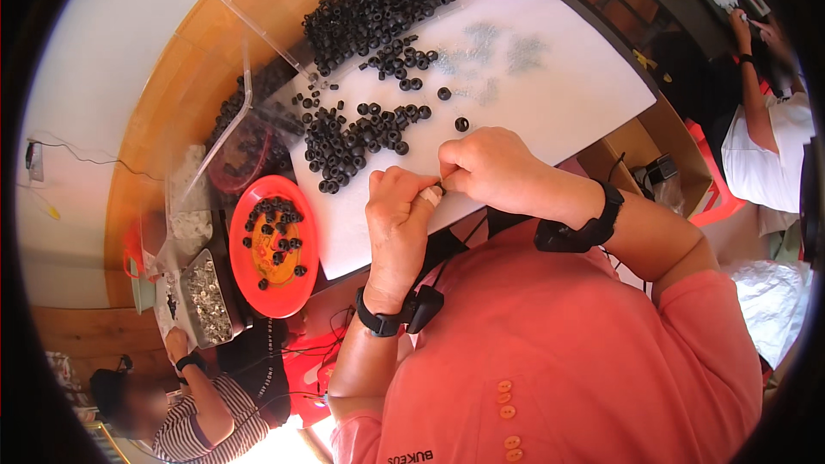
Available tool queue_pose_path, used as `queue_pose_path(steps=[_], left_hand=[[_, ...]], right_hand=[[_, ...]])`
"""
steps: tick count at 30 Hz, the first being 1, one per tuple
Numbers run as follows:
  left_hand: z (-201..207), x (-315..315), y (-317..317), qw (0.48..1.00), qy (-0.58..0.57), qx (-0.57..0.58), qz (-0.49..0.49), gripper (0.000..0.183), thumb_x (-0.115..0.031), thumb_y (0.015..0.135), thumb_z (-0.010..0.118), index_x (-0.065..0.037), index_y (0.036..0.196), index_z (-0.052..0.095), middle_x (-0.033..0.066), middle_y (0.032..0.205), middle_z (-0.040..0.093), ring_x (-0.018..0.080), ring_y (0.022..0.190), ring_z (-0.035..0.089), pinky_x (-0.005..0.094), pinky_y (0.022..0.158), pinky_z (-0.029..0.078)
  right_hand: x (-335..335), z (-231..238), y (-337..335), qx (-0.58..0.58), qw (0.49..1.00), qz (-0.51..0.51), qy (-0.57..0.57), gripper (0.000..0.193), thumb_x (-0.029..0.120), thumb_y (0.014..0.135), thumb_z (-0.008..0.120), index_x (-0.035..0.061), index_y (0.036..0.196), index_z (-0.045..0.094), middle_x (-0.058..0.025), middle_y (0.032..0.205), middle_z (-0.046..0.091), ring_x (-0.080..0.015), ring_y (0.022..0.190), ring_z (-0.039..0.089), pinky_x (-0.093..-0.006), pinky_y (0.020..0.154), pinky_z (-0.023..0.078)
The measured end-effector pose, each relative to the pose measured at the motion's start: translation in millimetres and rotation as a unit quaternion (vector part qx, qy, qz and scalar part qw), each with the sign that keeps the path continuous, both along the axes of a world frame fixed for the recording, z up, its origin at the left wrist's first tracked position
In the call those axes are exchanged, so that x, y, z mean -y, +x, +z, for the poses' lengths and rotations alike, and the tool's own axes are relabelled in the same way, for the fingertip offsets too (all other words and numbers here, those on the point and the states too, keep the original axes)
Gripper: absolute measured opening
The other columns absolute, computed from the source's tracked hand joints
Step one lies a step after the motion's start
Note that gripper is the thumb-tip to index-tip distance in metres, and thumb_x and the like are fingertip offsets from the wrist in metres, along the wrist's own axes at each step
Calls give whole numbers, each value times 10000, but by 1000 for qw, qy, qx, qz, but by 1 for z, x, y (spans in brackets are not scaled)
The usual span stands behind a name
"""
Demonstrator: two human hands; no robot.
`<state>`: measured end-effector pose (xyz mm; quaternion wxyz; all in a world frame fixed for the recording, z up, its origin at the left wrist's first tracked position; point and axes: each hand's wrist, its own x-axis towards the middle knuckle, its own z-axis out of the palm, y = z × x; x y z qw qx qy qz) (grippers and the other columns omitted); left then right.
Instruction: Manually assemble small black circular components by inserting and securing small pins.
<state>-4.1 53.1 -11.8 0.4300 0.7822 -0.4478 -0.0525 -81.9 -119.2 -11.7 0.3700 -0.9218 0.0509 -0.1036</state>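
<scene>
Fingertips together, the left hand and right hand pinch what seems a small black part between them, probably mid-fitting and calling next for steady opposed pressure, a loose black ring lying just beyond.

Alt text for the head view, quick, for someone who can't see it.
Left hand and right hand appear to pinch a small dark piece, mostly hidden, over the near edge of a white tabletop. Black ring-shaped pieces lie heaped beyond; a red dish at left holds more.
</scene>
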Motion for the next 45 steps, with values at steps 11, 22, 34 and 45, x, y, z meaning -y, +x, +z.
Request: queue_pose_path(steps=[11,22,34,45], left_hand=[[4,-7,11,1000,13,23,-9,147,-27,857,653,1,981,727,78,811,605,228,831,534,337,774,438],[5,-15,10,992,45,121,8,170,2,816,667,-4,976,724,107,854,593,280,852,535,387,761,456],[-7,-8,20,991,-14,129,-31,253,112,722,645,-17,937,683,119,858,582,331,818,547,422,699,482],[-9,-8,14,999,-43,0,10,222,117,745,637,7,933,680,115,848,613,288,811,595,379,696,503]], right_hand=[[-2,-7,-8,53,998,-11,34,62,146,816,684,90,828,709,-109,710,689,-308,678,673,-418,626,503],[-29,-5,-16,102,982,-20,-159,104,135,765,692,62,832,659,-105,744,684,-287,624,680,-423,548,516],[-42,-8,-2,211,915,-17,-344,85,127,704,670,72,704,606,-59,681,531,-205,609,546,-358,569,392],[-35,-7,-4,192,932,-8,-309,125,80,737,635,49,847,586,-82,811,549,-253,753,545,-381,664,397]])
